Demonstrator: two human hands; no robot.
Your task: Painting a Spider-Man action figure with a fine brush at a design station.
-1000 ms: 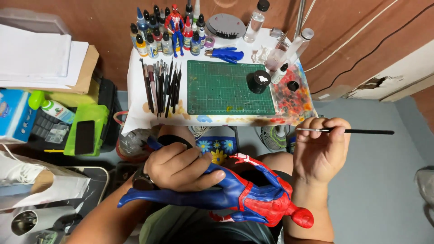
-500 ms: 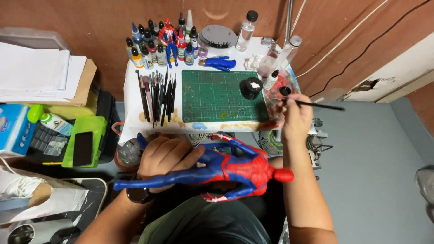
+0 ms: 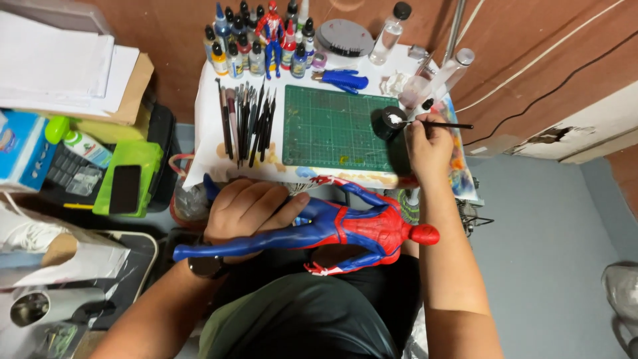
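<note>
The right hand (image 3: 428,143) pinches a thin paintbrush (image 3: 442,124) and brings its tip to a small black paint pot (image 3: 391,122) with a dab of white in it, at the right edge of the green cutting mat (image 3: 332,127). To load the brush well, I judge that only the tip should touch the white, lightly, with any surplus wiped on the pot's rim so that no drop falls on the mat or the figure. The wrist looks best steadied against the bench (image 3: 206,143) edge while dipping.

The left hand (image 3: 249,209) lies flat across the legs of the red and blue figure (image 3: 345,229), fingers (image 3: 282,206) curled loosely over it and pressing it down on the person's lap, just below the bench. It should be kept from rolling, and that grip should stay off any part that may be wet.

The figure lies on its back, head to the right, legs stretched left, one arm bent upward toward the bench. Its head is plain glossy red, its torso red with blue sides, its legs dark blue. Its surface looks smooth and hard, so it could slip under a slack hold.
</note>
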